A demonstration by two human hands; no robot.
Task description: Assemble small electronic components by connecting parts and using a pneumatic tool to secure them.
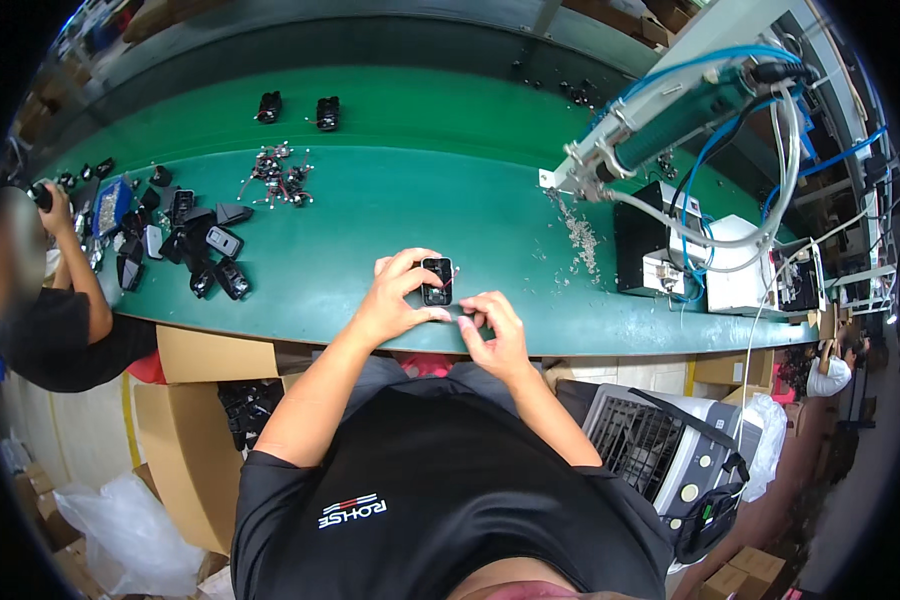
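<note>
My left hand (395, 300) grips a small black plastic housing (437, 284) with a pale rim, close to the near edge of the green workbench (370, 230). The housing lies open side up, and dark parts show inside it. A short red wire (454, 273) sticks out at its right side. Just right of the housing and apart from it is my right hand (497, 332), its fingers curled in toward the thumb. Whatever may be between those fingertips is too small to make out.
A tangle of small wired parts (278, 178) lies beyond my left hand, with black housings (210, 240) heaped farther left. Two black assemblies (327, 113) sit at the back. Rightward are scattered clear bits (582, 240), a mounted green tool (680, 120) and a co-worker's hand (58, 212) far left.
</note>
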